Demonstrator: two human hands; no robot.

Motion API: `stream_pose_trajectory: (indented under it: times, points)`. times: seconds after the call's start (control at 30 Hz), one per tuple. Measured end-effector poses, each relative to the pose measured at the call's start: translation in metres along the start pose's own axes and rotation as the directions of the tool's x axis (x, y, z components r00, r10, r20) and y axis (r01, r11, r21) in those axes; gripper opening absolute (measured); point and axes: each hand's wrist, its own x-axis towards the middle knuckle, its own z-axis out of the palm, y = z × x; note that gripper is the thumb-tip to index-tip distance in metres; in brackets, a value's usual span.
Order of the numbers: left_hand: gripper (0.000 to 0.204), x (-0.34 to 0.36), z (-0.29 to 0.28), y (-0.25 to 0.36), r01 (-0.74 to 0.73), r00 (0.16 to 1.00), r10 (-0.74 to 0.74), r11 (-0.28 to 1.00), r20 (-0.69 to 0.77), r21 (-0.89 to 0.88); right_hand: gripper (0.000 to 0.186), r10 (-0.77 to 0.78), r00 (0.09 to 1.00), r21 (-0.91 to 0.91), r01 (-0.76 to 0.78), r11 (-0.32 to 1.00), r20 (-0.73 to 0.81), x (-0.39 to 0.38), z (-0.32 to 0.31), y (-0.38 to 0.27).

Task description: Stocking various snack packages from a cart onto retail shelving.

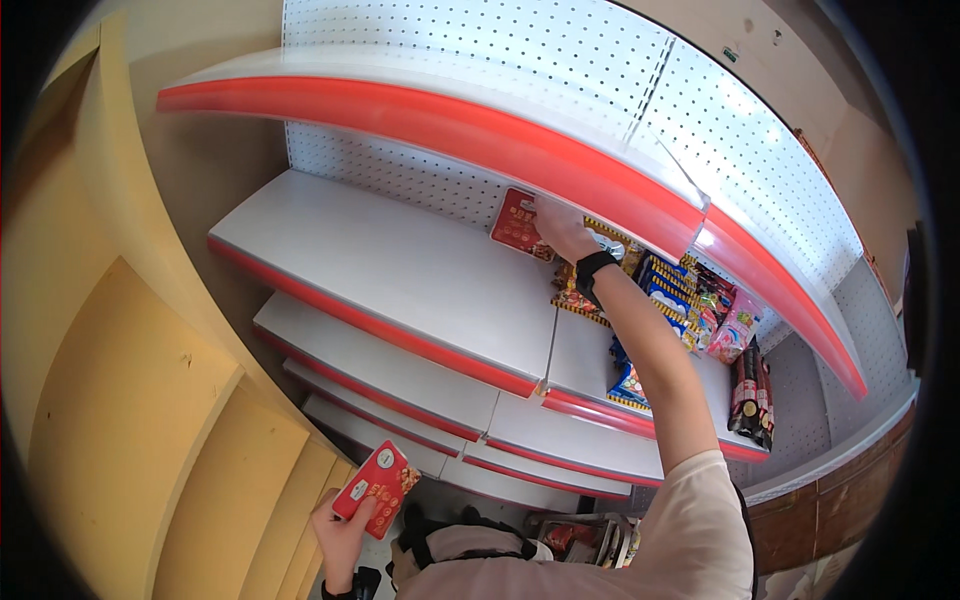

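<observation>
My left hand (340,528) is closed on a flat red snack pack (382,478) with a picture of nuts, low in front of the shelving. My right arm reaches under the red-edged upper shelf. There my right hand (564,228) grips the right edge of a matching red snack pack (518,224), which stands upright against the pegboard back; the fingertips are partly hidden. Beside that hand are yellow-and-brown snack bags (578,290), some behind my wrist. Farther right, blue snack bags (668,290) stand in a row, partly covered by my forearm.
The white upper shelf (430,85) with its red edge overhangs my right hand. A pink bag (735,325) and black packets (750,395) sit at the shelf's right end. Lower shelves (370,350) step down below. Yellow wooden shelving (130,400) is at left; a basket (590,520) stands below.
</observation>
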Motion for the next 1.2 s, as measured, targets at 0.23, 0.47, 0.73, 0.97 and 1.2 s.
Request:
stream_pose_trajectory:
  times: [0.23, 0.47, 0.73, 0.97, 1.2]
  points:
    - [0.013, 0.003, 0.003, 0.002, -0.021, 0.999, 0.021, 1.000, 0.027, 0.000, 0.017, -0.048, 0.996, 0.007, 0.049, 0.999, -0.074, 0.006, -0.005, -0.001]
    - [0.015, 0.004, 0.019, -0.006, -0.098, 0.987, 0.092, 0.995, 0.131, 0.038, 0.011, -0.218, 0.973, -0.087, 0.211, 0.974, -0.075, -0.002, -0.043, -0.021]
    - [0.016, 0.002, 0.049, -0.007, -0.293, 0.848, 0.208, 0.950, 0.487, 0.105, 0.014, -0.252, 0.930, 0.192, 0.204, 0.960, 0.268, -0.029, -0.197, -0.114]
    - [0.014, -0.004, 0.084, 0.006, -0.427, 0.618, 0.330, 0.903, 0.714, -0.047, 0.009, -0.233, 0.881, 0.550, -0.036, 0.835, 0.412, -0.138, -0.314, -0.148]
    - [0.014, -0.053, 0.103, 0.005, -0.486, 0.434, 0.351, 0.867, 0.830, -0.113, 0.012, -0.103, 0.826, 0.616, -0.323, 0.719, 0.554, -0.306, -0.318, -0.147]
